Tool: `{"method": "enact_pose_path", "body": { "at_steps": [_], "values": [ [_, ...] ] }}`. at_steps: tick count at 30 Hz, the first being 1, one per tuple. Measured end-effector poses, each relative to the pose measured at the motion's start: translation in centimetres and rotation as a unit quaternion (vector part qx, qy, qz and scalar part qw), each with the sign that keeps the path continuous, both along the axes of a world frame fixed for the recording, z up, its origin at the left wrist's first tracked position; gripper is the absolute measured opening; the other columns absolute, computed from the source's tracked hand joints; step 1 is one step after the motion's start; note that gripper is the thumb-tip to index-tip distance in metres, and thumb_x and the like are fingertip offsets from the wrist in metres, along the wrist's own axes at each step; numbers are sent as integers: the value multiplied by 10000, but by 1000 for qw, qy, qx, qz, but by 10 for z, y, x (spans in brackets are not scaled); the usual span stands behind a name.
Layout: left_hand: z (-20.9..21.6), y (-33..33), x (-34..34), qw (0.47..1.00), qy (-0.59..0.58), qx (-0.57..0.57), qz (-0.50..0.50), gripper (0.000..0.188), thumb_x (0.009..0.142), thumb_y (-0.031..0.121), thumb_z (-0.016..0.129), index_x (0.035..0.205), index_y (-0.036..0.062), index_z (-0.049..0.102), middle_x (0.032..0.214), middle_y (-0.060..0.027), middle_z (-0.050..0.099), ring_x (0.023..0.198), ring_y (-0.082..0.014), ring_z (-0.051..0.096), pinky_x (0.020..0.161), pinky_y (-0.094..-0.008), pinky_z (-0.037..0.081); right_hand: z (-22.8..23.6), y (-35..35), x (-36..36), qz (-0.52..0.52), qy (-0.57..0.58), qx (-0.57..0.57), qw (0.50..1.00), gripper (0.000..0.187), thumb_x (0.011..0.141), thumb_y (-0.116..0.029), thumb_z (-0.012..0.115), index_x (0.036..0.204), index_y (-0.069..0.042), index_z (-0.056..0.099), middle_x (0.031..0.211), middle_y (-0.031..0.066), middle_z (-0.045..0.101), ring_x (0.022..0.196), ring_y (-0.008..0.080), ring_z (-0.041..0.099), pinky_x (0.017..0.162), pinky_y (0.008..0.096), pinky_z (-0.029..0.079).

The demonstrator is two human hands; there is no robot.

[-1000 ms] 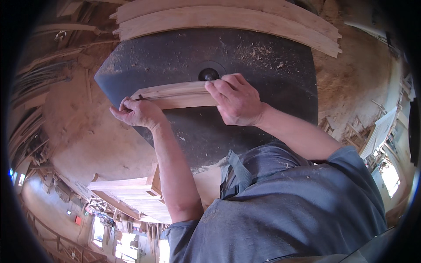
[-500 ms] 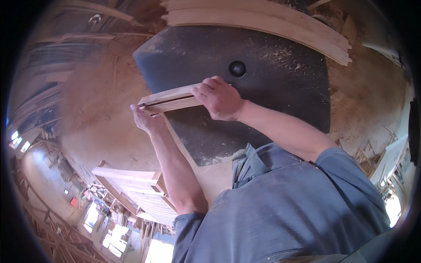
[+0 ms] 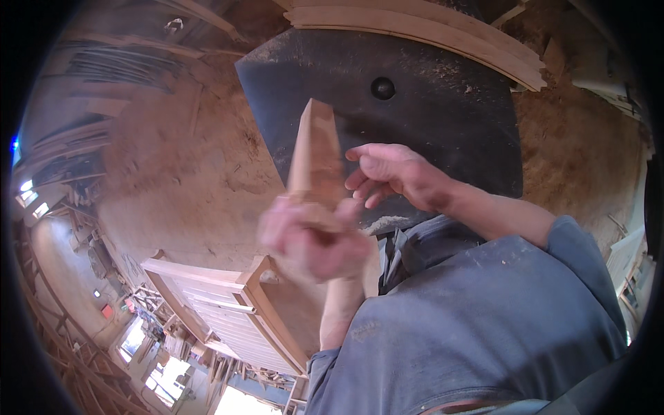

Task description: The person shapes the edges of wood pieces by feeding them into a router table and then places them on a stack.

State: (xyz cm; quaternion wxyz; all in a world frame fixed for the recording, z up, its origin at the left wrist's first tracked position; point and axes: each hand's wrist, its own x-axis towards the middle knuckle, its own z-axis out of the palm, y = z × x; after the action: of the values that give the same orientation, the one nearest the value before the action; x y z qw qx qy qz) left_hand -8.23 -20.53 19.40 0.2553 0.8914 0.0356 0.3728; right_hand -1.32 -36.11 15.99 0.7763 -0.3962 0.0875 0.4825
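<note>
A short wooden board (image 3: pixel 316 149) points up and away from me over the left part of a dark worktable (image 3: pixel 429 138). My left hand (image 3: pixel 315 235), smeared by motion, is closed around the board's near end. Just right of the board is my right hand (image 3: pixel 404 176), let go of it, its fingers apart and slightly curled with nothing between them. A round black knob or hole (image 3: pixel 382 88) shows in the table's surface beyond my hands. Pale sawdust (image 3: pixel 443 69) lies scattered over the far side of the tabletop.
Long pale planks (image 3: pixel 415 24) lie stacked along the table's far edge. A slatted wooden frame (image 3: pixel 221 297) stands on the left near my left arm. Dusty brown floor (image 3: pixel 180 180) stretches left of the table, with piled timber strips (image 3: pixel 117 66) farther off.
The board has swung from lying crosswise between both hands to pointing away from me. My right hand has let go; my left hand has come nearer my body, still holding it.
</note>
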Motion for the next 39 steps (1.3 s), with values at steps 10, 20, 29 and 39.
{"method": "enact_pose_path", "body": {
  "at_steps": [10,20,29,39],
  "values": [
    [-79,-81,-21,918,77,-96,-377,307,704,-21,764,979,42,643,1086,-120,666,1031,-339,596,904,-452,493,-69,-102,5,82,-129,-249,957,648,770,-70,690,1400,5,559,1098,148,698,951,164,658,855,308,544],
    [-182,-22,72,957,197,-175,121,356,981,79,585,1318,-35,558,1241,-185,523,1184,-341,449,1046,-442,359,-92,-117,-20,67,-620,-493,607,679,668,-188,828,1264,6,568,1117,125,526,1021,311,514,923,443,435],
    [-211,-3,161,949,108,-250,158,328,1018,38,431,1311,-54,546,1268,-180,504,1189,-306,471,1047,-391,385,-121,-85,6,-34,-619,-496,608,654,635,-64,767,1252,-6,559,1093,117,504,986,298,523,860,433,427],
    [-213,-21,161,900,136,-401,106,405,1019,37,411,1417,-35,427,1072,-30,504,938,-136,489,879,-270,429,-130,-107,6,-47,-595,-489,635,701,600,-38,794,1264,-17,573,1107,99,532,991,293,551,864,428,442]
  ]
}}
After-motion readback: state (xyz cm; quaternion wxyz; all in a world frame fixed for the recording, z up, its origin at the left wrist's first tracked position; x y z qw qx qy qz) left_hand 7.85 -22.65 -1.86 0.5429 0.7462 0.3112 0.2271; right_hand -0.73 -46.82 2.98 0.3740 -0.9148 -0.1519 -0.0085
